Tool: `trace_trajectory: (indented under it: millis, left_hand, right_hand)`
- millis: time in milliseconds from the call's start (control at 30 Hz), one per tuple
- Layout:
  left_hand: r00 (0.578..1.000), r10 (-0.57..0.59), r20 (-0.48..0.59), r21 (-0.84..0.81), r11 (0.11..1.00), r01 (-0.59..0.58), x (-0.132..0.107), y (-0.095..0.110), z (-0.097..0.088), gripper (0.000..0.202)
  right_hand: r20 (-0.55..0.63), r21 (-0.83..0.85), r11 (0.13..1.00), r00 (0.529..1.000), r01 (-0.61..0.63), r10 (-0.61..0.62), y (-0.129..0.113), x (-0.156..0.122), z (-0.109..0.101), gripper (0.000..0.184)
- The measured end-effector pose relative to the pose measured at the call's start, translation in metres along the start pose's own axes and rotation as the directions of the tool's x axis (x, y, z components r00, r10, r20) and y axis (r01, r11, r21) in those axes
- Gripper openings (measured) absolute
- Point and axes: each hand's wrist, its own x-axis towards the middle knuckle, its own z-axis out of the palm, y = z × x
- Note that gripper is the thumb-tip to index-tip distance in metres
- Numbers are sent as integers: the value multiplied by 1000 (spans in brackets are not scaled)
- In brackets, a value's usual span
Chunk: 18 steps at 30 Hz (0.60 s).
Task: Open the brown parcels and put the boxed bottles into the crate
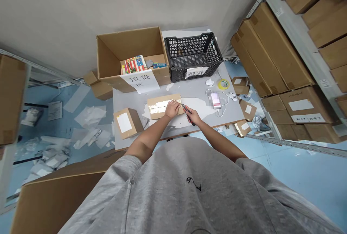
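Head view: left hand (172,109) lies open on the taped box (158,110), pressing it steady mid-table, toward the table's (130,98) front edge. Right hand (193,115) closes around a box cutter (187,113) at the box's right end. Blade tip is hidden; contact with the tape is unclear.

A grey table (132,100) bears a taped box (164,106), a labelled carton (127,123), a black crate (193,57), tape (223,84), and apparently a phone (215,100).
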Motion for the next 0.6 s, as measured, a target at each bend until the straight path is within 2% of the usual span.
trace_trajectory:
  millis: [167,300,467,600]
  left_hand:
    - [998,-7,60,-74,997,12,10,-4,-4,24]
    - [996,-42,82,-102,994,50,23,-10,-4,16]
    - [988,-125,88,-109,985,134,29,-14,-2,22]
    - [994,-47,99,-154,986,62,27,-15,-2,20]
  right_hand:
    - [-30,-60,998,999,14,-16,-1,-1,-10,66]
    - [-19,-103,993,999,49,-51,-7,9,-16,62]
    - [32,-176,984,999,21,-16,-15,30,-23,60]
    - [73,-203,979,997,-2,17,-20,39,-29,59]
